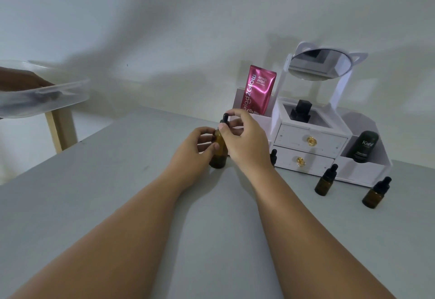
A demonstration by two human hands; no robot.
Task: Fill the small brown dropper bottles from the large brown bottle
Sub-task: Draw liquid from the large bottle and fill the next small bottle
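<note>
The large brown bottle (219, 155) stands upright on the grey table (117, 204), near its middle. My left hand (195, 152) grips the bottle's body from the left. My right hand (244, 141) pinches its black dropper cap (225, 119) from the right. Two small brown dropper bottles stand to the right, one (326, 182) in front of the organiser and one (376, 195) further right. A third small bottle (273, 156) shows partly behind my right wrist.
A white organiser (310, 143) with two drawers and a tilted mirror (320, 63) stands at the back right. It holds a pink pouch (259, 89) and a dark tube (363, 147). A clear plastic bin (42, 96) sits on a wooden stand at the left.
</note>
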